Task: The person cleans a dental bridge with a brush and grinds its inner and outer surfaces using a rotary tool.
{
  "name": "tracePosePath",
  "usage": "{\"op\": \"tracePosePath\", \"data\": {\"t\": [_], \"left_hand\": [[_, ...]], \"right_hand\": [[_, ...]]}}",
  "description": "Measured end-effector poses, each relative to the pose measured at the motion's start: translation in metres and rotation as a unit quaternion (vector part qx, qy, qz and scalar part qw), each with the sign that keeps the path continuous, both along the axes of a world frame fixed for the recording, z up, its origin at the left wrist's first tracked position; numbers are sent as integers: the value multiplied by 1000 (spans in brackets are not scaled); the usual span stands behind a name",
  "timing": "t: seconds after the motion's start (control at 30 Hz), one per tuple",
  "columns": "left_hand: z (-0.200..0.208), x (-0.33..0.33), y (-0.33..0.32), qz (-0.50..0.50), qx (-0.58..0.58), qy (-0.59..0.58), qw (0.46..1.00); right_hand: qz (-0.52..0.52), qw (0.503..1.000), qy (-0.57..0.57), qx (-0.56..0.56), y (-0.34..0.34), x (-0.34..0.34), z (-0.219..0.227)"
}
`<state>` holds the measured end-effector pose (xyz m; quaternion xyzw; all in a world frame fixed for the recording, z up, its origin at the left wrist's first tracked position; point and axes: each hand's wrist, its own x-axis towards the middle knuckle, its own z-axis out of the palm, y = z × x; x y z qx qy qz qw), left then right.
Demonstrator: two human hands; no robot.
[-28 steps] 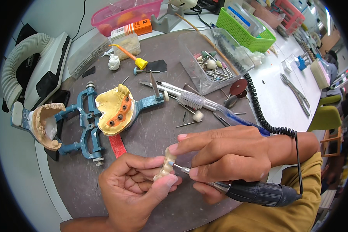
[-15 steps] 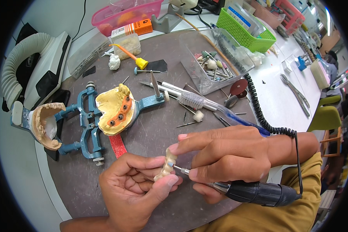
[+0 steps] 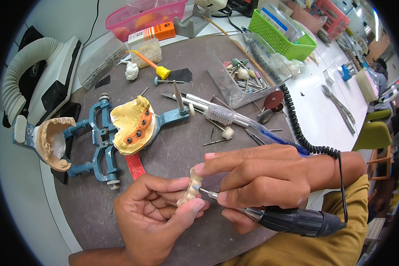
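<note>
Between the thumb and fingers of my left hand (image 3: pixel 153 217) is a tooth-coloured dental bridge (image 3: pixel 193 188), held upright. My right hand (image 3: pixel 266 177) grips a black and silver dental handpiece (image 3: pixel 297 221) like a pen, its index fingertip resting against the bridge's upper end. The handpiece's small light-blue tip (image 3: pixel 196 187) meets the middle of the bridge; whether it is spinning I cannot tell. Farther back, a blue metal articulator (image 3: pixel 103 146) lies with a yellow plaster jaw model (image 3: pixel 124 126) bearing orange gum and several dark implant posts, and a beige toothed model (image 3: pixel 48 144) at its left.
A coiled black cord (image 3: pixel 303 137) runs to the handpiece. Behind my right hand lie a toothbrush (image 3: pixel 252 124), knives and loose burs. A clear box of burs (image 3: pixel 239 97), green basket (image 3: pixel 292 46), pink tub (image 3: pixel 142 20) and hose unit (image 3: pixel 53 84) stand farther back. Pliers (image 3: pixel 339 108) lie right.
Almost nothing differs. The bridge is tilted very slightly in my left fingers, and the handpiece tip stays against it.
</note>
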<state>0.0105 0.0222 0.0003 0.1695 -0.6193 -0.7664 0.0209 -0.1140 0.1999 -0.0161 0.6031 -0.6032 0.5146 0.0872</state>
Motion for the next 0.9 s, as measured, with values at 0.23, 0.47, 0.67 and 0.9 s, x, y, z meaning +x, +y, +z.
{"op": "tracePosePath", "data": {"t": [0.23,0.47,0.67,0.9], "left_hand": [[2,0,0,-4,-4,-6,1000],[2,-1,0,-7,-8,-9,1000],[1,-1,0,-9,-7,-4,1000],[0,-1,1,-6,34,11,999]], "right_hand": [[6,1000,-4,9,1,-1,2],[4,1000,4,9,1,-1,1],[7,1000,7,17,3,-1,3],[-18,1000,3,-8,-1,-2,2]]}}
